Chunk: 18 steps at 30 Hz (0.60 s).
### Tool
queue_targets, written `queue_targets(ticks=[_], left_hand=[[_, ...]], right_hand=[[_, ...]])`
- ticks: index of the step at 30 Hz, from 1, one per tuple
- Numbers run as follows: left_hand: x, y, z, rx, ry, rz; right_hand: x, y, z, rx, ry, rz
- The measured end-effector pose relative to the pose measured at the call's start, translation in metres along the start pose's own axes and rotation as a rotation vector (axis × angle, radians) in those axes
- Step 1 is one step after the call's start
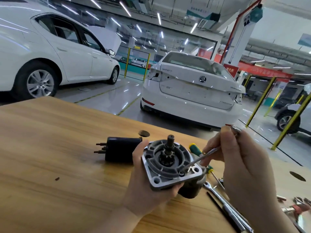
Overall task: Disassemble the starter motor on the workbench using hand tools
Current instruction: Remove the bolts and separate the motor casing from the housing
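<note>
My left hand [143, 185] grips the starter motor [170, 165] from below and the left, holding it above the workbench with its grey flange and pinion shaft facing up. My right hand [240, 158] pinches a thin metal tool [200, 158] whose tip sits at a small bolt on the flange's lower right corner. A black cylindrical part [121, 149] with studs at its left end lies on the bench behind my left hand.
On the wooden workbench [58, 157], a green and yellow screwdriver [198, 152] lies behind the motor. A wrench [223, 204], a thin black rod [220, 211] and small parts lie at the right. The bench has round holes [143, 133]. White cars stand beyond it.
</note>
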State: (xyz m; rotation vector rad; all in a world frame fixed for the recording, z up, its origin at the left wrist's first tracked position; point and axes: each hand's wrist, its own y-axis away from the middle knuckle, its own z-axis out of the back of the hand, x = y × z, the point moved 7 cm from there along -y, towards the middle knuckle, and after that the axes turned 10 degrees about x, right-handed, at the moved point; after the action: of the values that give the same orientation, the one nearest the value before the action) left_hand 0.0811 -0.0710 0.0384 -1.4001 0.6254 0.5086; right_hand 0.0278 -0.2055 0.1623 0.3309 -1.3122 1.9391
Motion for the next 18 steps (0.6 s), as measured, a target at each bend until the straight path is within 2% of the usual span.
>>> queue_targets(ticks=[7, 13, 15, 18], left_hand=[[-0.004, -0.002, -0.004, 0.040, -0.032, -0.034], [-0.007, -0.002, -0.004, 0.037, -0.061, -0.045], [-0.007, -0.002, -0.003, 0.022, -0.059, -0.021], [-0.006, -0.004, -0.002, 0.001, -0.029, 0.012]], right_hand=[[0.000, -0.003, -0.005, 0.064, 0.116, 0.039], [0.009, -0.008, -0.019, 0.237, 0.310, 0.100], [0.008, -0.009, -0.020, 0.215, 0.286, 0.100], [0.010, -0.009, -0.010, 0.092, 0.153, 0.106]])
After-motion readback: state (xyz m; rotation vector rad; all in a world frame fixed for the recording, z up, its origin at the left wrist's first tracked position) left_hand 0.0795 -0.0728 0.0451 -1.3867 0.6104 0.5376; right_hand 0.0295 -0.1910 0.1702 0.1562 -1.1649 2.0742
